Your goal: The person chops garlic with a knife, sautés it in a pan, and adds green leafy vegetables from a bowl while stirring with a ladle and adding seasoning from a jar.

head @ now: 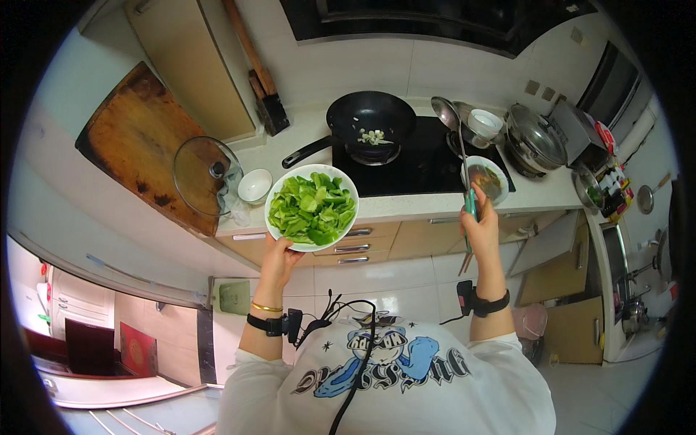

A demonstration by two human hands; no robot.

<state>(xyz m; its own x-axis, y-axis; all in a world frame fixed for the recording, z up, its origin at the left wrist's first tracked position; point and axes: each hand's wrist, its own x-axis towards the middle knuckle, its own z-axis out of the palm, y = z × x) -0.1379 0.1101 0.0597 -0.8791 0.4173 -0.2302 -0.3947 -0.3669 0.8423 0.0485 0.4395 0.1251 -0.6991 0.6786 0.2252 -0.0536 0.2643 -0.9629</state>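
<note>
My left hand [281, 255] grips the lower rim of a white bowl [312, 247] filled with cut green leaves [311, 209], held in front of the counter's edge. In my right hand [482, 222] is the green handle of a long metal ladle [447, 113], its head up. Thin brown sticks, perhaps chopsticks, stick out below that hand. Behind the bowl, a black wok [348, 111] sits on the cooktop, with chopped pale pieces [373, 136], possibly garlic, inside. Just beyond my right hand stands a white bowl with brownish contents [485, 179].
A glass lid [206, 176] leans at a wooden board [147, 141] on the left, near a small white bowl [255, 185]. The wok's handle [308, 151] points left. Right of the black cooktop [418, 168] stand a metal bowl and a lidded steel pot [535, 138].
</note>
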